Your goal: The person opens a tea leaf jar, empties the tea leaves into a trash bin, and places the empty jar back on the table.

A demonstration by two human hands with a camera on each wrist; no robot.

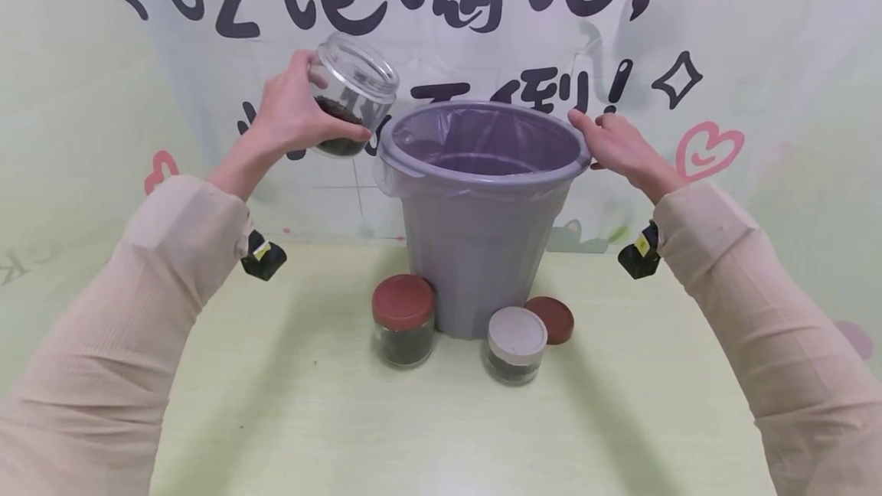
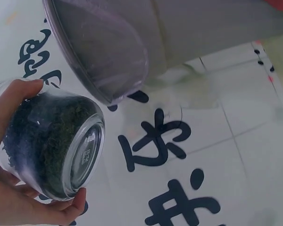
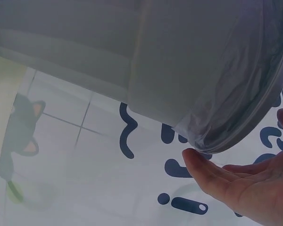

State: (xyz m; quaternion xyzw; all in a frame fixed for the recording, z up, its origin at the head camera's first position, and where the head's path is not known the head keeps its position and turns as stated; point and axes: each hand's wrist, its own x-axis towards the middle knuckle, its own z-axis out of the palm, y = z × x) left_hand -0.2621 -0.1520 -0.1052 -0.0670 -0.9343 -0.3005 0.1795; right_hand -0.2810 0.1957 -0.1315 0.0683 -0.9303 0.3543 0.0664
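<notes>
My left hand (image 1: 289, 109) grips a clear lidless jar (image 1: 354, 90) holding dark dried leaves, with its mouth tilted up and toward the right. The jar hangs just left of a grey trash bin (image 1: 475, 251) lined with a clear plastic bag (image 3: 217, 108). In the left wrist view, the leaves (image 2: 52, 136) show through the glass, and thumb and fingers wrap the jar. At the bin's right rim is my right hand (image 1: 620, 144); its fingers are fairly straight, and a fingertip (image 3: 193, 155) touches or nearly touches the rim's edge in the right wrist view.
On the pale table (image 1: 413, 435), a red-lidded jar (image 1: 404, 320) with dark contents stands at the bin's front left. A smaller white-lidded jar (image 1: 515, 347) stands front right, beside a loose red lid (image 1: 554, 320). Behind hangs a white cloth (image 1: 331, 213) with black lettering.
</notes>
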